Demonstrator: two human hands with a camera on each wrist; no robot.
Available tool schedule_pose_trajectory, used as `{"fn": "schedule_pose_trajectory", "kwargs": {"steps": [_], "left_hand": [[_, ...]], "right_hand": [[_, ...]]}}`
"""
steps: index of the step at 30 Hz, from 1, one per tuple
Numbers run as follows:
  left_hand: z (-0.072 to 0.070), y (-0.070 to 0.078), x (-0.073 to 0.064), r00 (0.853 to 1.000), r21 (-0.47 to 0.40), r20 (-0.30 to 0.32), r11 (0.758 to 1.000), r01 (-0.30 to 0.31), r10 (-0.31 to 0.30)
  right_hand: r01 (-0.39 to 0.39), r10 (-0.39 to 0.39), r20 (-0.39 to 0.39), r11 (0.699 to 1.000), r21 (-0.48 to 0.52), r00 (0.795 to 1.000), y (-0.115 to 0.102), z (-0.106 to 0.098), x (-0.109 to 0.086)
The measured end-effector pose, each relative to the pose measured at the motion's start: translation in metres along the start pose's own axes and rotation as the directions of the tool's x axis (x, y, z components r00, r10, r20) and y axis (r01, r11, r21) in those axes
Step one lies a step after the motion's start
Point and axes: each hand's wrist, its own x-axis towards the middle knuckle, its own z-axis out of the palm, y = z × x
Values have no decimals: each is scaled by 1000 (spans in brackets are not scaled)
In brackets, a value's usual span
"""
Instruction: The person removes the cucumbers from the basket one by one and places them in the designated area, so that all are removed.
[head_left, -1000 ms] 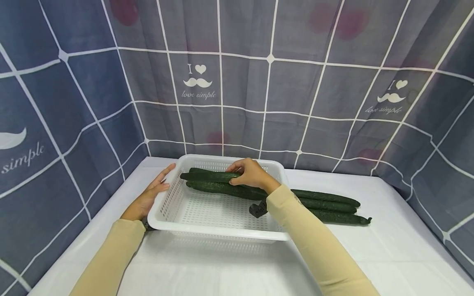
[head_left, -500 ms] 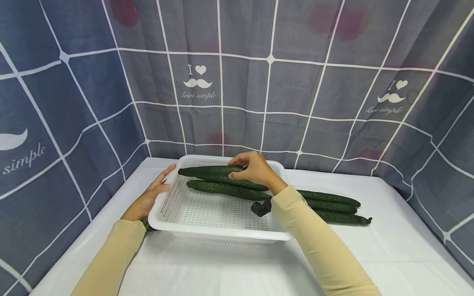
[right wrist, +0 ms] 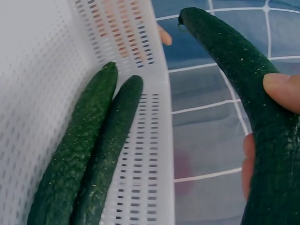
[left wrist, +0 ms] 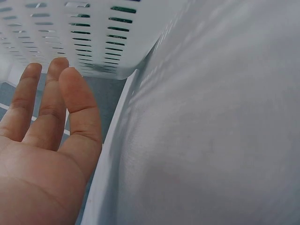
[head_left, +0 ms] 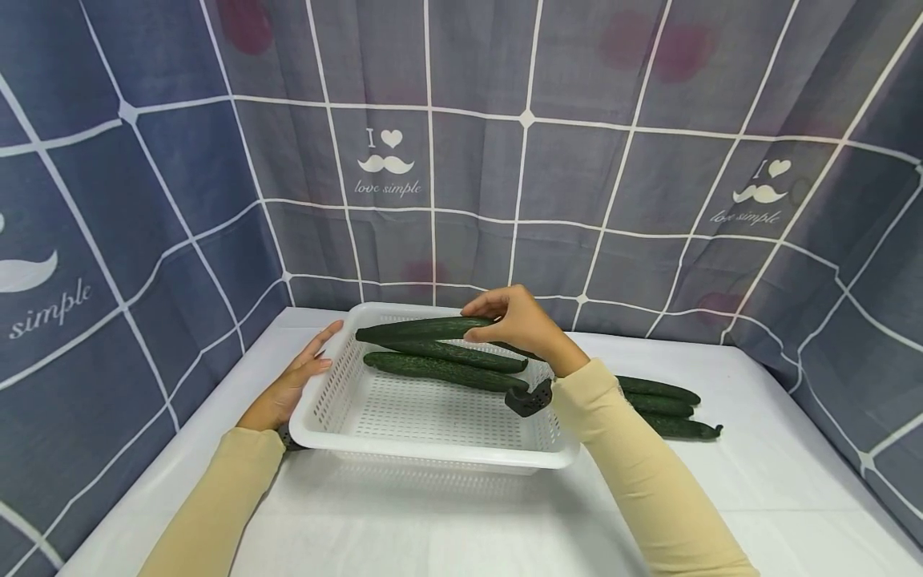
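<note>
Cucumber [head_left: 414, 330] held above basket [head_left: 433, 455], mid-frame.
The cucumber is pinched between the right hand's [head_left: 522, 327] thumb and fingers; the left hand [head_left: 288, 389] is spread by the basket's left side, though contact cannot be confirmed. Should the grip be placed off balance, the long, curved cucumber could be tipped onto the two cucumbers [head_left: 447, 373] below. Its dark skin is faintly bumpy; the white, seemingly plastic basket is slotted.

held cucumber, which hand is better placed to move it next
The right hand, probably: it grips the held cucumber, clear of the two cucumbers in the basket. The left hand is at the basket's left end, holding no cucumber, so it would need to reach over.
</note>
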Motion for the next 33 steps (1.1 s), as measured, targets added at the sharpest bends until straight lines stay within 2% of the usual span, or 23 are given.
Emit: {"fn": "schedule_pose_trajectory", "kwargs": {"steps": [9, 15, 25, 33], "left_hand": [[-2, 0, 0, 1000, -9, 0, 1000, 8, -8], [-1, -1, 1, 1000, -16, 15, 1000, -11, 11], [-4, -3, 1, 999, -31, 32, 999, -24, 25], [-2, -2, 0, 1000, -14, 18, 1000, -4, 4]], "right_hand": [[-34, 35, -37, 999, 12, 999, -7, -21, -16], [-42, 41, -62, 999, -20, 997, -8, -33, -28], [-67, 67, -91, 998, -2, 994, -4, -43, -48], [-51, 52, -116, 999, 7, 992, 1, -51, -64]]}}
